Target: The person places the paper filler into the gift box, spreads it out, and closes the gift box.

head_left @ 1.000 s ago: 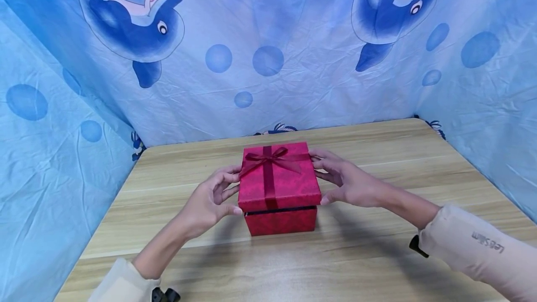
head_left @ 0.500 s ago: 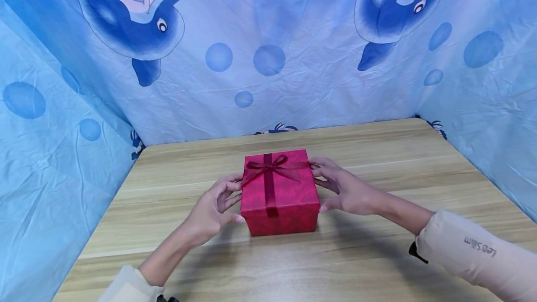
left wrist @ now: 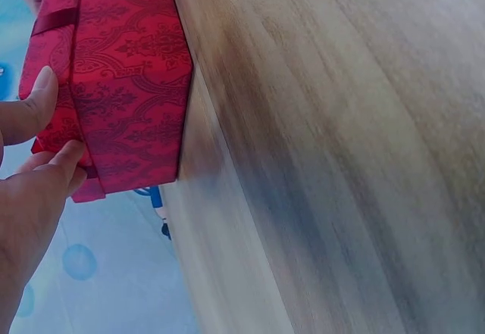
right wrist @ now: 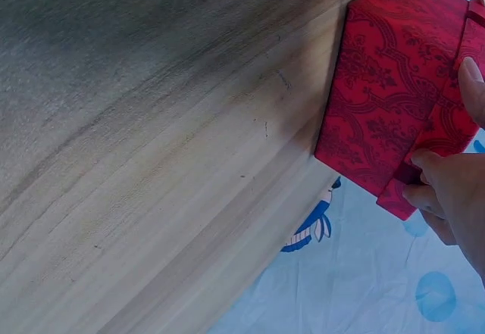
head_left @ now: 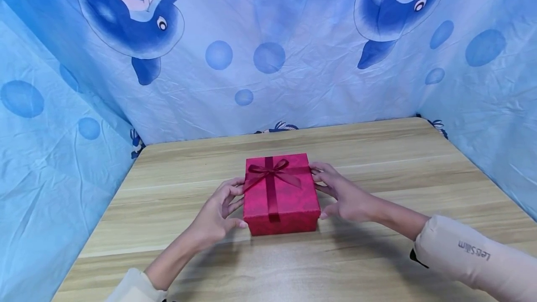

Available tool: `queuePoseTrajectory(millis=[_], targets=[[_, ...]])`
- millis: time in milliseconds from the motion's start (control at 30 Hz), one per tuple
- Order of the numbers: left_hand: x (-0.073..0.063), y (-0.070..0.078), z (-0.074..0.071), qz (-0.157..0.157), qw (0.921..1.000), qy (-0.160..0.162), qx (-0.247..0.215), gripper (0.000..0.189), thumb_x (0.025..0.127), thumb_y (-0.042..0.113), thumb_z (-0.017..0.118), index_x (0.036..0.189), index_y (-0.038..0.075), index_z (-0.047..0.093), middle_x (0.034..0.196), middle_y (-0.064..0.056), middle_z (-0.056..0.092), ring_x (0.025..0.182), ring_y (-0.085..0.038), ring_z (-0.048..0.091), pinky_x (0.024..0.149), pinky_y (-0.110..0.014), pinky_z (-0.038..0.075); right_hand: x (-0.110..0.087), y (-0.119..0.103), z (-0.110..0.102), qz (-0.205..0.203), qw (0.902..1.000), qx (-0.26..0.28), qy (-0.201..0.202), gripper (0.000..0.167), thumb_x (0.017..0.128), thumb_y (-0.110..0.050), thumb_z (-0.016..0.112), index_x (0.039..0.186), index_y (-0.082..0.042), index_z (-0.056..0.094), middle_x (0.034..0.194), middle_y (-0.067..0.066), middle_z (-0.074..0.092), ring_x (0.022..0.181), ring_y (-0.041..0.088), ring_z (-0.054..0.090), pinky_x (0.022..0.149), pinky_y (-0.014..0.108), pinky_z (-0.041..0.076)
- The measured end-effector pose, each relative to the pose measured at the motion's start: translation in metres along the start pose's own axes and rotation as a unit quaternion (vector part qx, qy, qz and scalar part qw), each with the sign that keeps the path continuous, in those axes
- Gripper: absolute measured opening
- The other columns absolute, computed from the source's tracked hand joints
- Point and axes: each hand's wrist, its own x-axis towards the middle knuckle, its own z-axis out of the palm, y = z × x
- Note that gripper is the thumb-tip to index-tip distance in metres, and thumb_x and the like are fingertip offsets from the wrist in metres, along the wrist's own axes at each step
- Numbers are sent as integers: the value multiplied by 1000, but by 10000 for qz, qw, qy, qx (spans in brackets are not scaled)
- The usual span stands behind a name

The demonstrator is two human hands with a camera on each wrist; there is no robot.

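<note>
A red patterned gift box (head_left: 283,227) stands on the wooden table with its lid (head_left: 256,202) on top, the lid's rim down over the upper walls. Dark red ribbon (head_left: 271,195) crosses the lid and is tied in a bow. My left hand (head_left: 211,218) grips the lid's left side, thumb near the front corner and fingers farther back. On the opposite side my right hand (head_left: 346,199) holds the lid in the same way. Both wrist views show fingertips at the lid's rim, with the patterned box wall (left wrist: 136,84) below it.
The light wooden table (head_left: 176,162) extends around the box. Blue cloth (head_left: 310,87) printed with dolphins and bubbles hangs behind the table and along both sides. Dark blue printed trim (head_left: 281,127) shows at the table's back edge.
Both hands have lowered the lid onto the box. The dark gap at the front between lid and box has closed, and the hands have come down with the lid.
</note>
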Motion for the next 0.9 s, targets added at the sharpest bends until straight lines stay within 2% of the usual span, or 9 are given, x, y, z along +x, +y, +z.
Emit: queuePoseTrajectory(millis=[433, 600, 733, 800, 867, 900], targets=[[-2, -1, 1, 17, 10000, 9, -50, 55, 71, -23, 69, 115, -8, 39, 151, -14, 26, 138, -35, 33, 104, -29, 39, 0, 2, 0, -45, 9998, -207, 3, 77, 66, 15, 77, 135, 4, 45, 151, 12, 20, 139, 34, 26, 105, 45, 35], [-3, 0, -2, -154, 9998, -26, 108, 55, 74, -18, 71, 119, -5, 42, 152, -14, 27, 137, -37, 34, 105, -39, 38, -3, 2, -4, 84, 9985, -539, -9, 82, 70, 6, 79, 142, 2, 40, 153, 13, 19, 141, 35, 23, 106, 43, 34], [-9, 3, -7, -211, 9980, 31, 601, 64, 76, -12, 73, 132, -2, 42, 152, -14, 28, 138, -39, 32, 104, -41, 39, -8, -2, -14, 349, 9953, -904, -1, 82, 77, -3, 78, 146, 1, 35, 156, 14, 17, 141, 39, 23, 106, 48, 33], [-11, 5, -11, -180, 9935, 235, 1101, 67, 80, -4, 74, 138, 3, 41, 152, -12, 30, 137, -38, 34, 103, -42, 41, -11, -5, -21, 332, 9893, -1412, 157, 77, 81, -8, 76, 146, 0, 35, 157, 15, 19, 142, 39, 23, 106, 51, 32], [-14, 9, -15, -93, 9825, 518, 1789, 67, 84, 8, 74, 142, 7, 40, 151, -10, 34, 137, -35, 35, 103, -45, 41, -14, -11, -27, 354, 9779, -2013, 439, 73, 85, -12, 73, 147, -3, 36, 156, 14, 23, 142, 37, 23, 107, 53, 32], [-16, 10, -17, -50, 9735, 691, 2180, 66, 87, 16, 73, 143, 9, 40, 150, -9, 35, 137, -34, 36, 104, -47, 40, -16, -13, -30, 354, 9703, -2316, 604, 71, 87, -15, 72, 147, -4, 36, 156, 14, 25, 142, 36, 23, 108, 54, 31]])
